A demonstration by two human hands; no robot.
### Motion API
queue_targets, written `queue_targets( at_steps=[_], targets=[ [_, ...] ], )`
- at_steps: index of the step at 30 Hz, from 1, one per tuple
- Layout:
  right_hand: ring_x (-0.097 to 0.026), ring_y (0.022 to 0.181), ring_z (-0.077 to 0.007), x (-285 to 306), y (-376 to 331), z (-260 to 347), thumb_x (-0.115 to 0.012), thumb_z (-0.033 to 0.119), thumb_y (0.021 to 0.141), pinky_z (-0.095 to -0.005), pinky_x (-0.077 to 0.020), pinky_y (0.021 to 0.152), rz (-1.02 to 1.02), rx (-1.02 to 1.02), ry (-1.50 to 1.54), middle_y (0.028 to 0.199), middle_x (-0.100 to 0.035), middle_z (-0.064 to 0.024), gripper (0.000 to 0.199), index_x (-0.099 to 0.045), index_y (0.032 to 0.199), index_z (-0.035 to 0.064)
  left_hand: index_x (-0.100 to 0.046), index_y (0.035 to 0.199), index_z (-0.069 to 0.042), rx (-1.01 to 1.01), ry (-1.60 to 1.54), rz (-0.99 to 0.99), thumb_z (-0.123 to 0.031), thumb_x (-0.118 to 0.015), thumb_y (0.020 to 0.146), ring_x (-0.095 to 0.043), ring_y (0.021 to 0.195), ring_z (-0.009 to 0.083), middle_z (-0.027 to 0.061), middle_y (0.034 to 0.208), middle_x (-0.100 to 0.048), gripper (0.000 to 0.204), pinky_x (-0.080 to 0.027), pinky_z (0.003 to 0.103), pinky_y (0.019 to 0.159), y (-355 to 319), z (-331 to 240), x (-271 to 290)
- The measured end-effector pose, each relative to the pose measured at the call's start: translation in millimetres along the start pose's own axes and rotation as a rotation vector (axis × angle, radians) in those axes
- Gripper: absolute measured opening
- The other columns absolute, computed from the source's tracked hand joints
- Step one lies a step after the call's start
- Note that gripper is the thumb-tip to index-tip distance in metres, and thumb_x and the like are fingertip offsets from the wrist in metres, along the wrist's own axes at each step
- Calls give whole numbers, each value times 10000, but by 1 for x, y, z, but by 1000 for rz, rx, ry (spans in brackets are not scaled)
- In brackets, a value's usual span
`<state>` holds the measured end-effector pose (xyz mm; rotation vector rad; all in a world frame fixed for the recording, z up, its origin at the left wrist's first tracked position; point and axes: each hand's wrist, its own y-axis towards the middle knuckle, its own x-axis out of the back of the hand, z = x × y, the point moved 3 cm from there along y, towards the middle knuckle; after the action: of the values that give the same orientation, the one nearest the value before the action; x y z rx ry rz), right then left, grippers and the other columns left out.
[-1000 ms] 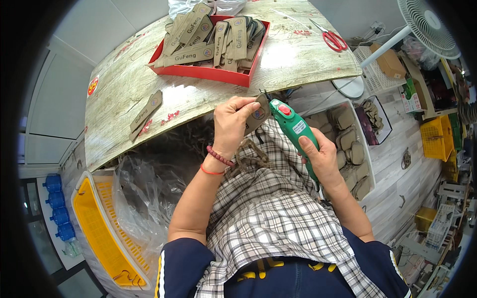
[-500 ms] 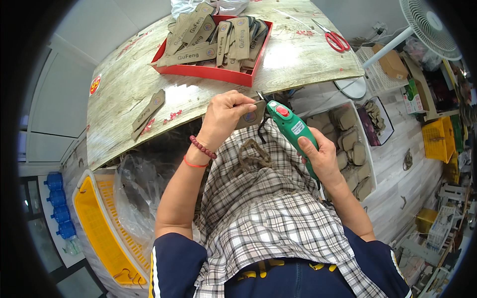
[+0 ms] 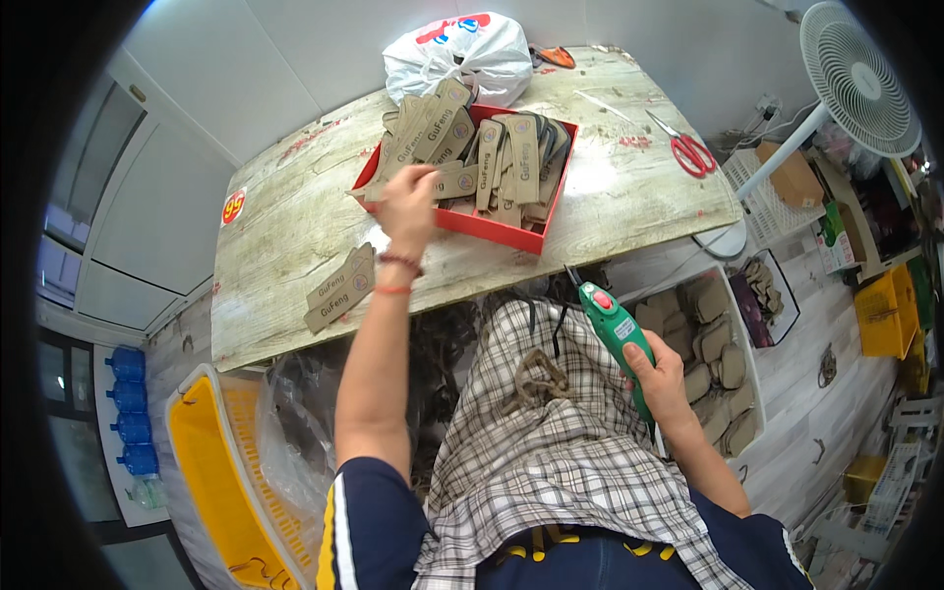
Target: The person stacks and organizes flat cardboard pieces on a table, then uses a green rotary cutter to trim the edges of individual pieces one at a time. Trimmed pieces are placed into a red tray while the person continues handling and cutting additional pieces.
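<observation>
My right hand (image 3: 657, 379) is wrapped round a green hand-held electric tool (image 3: 618, 332) with a red button and a thin dark tip. The tip points up and left, near the table's front edge. My left hand (image 3: 406, 208) reaches over the near left side of a red box (image 3: 489, 231), close to the tan fabric strips (image 3: 526, 162) heaped in it. Blur hides whether its fingers grip anything. Left of that forearm, two overlapping tan strips (image 3: 342, 295) with dark lettering and a small round emblem lie on the wooden table (image 3: 265, 265).
Behind the box stands a tied white plastic bag (image 3: 457, 64). Red-handled scissors (image 3: 691, 154) lie at the table's right, near a white fan (image 3: 860, 79). Below stand a white crate (image 3: 752, 393) of tan pieces and a yellow basket (image 3: 211, 462). A tangled strap (image 3: 539, 382) rests on my checked apron.
My left hand has let go of the strip it held by the tool's tip and moved up-left to the box. Two strips now lie on the table where one lay. The whole view has shifted.
</observation>
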<state>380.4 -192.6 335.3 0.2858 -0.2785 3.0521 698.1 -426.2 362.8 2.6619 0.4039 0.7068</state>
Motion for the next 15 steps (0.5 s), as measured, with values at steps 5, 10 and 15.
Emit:
queue_targets(
  at_steps=[5,10,15],
  targets=[
    [-534,649,-73,-2,1,1,-624,419,917,-238,-464,513,-1,-11,-4,790,-588,-28,486,-603,1146,-9,-601,1058,-12,311,296,39,-287,-708,773,-602,1045,359,195,1068,-654,411,-461,436,918,44,3,-106],
    [-535,631,-74,1,0,-3,-635,378,918,-235,-470,520,-8,-1,3,774,-587,-26,443,-606,1127,-10,-570,1164,-19,386,201,-127,-267,-789,704,-483,1198,351,182,1223,-573,566,-366,433,1031,47,1,-112],
    [-515,580,-68,-5,4,7,-637,376,917,-233,-444,506,2,67,32,738,-575,-19,437,-607,1122,-9,-563,1151,21,277,-130,-242,0,-809,644,-651,791,196,101,908,-673,564,-524,311,746,49,25,-101]
  ],
)
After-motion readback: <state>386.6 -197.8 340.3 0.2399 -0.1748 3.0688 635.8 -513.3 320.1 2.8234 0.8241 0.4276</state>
